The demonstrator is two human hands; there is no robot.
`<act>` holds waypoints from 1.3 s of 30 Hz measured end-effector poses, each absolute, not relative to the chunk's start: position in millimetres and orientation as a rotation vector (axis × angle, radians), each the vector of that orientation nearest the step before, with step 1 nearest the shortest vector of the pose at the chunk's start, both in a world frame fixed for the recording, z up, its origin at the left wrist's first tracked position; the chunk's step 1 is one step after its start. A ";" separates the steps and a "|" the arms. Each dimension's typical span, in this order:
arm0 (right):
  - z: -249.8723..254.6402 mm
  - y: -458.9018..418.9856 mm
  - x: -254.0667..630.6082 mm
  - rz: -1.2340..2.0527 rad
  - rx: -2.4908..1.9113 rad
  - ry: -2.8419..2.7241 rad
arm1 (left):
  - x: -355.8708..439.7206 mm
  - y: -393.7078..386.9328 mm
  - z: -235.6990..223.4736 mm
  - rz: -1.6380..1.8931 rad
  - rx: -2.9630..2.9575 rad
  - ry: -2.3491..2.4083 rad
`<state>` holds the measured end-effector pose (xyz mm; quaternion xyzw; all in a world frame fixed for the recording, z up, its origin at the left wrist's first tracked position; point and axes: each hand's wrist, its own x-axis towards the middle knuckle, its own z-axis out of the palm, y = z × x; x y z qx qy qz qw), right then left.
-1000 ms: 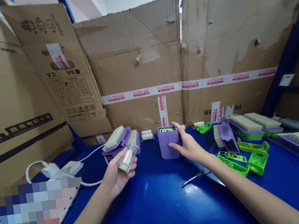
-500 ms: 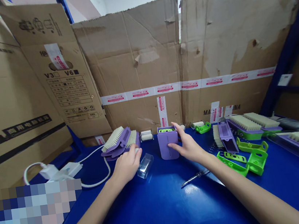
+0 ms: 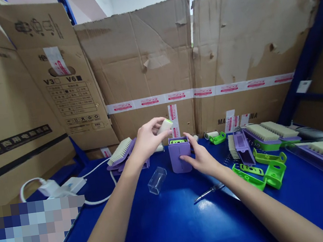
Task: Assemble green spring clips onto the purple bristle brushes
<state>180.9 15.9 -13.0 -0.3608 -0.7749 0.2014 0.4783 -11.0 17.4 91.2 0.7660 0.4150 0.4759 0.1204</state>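
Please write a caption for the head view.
Left hand holds a white, green-ended block near an upright purple plastic box, gripped by the right hand.

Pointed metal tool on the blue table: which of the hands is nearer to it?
Right. The right hand, holding the purple case, is just beyond the tool; the left hand is farther off, raised to the left of that case with a white, green-ended piece.

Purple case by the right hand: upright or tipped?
Upright: the purple case stands on end, green insert at its top, right hand holding it.
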 end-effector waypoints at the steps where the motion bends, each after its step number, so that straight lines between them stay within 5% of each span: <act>1: -12.7 15.6 180.8 0.493 -0.879 -1.892 | -6.9 18.7 92.3 1.362 2.227 1.131; 12: -13.4 16.3 179.8 0.482 -0.856 -1.872 | 5.8 16.1 82.8 1.074 2.418 0.985; 39: -15.2 17.9 184.8 0.534 -0.824 -1.855 | 10.4 20.6 72.1 1.200 2.562 1.015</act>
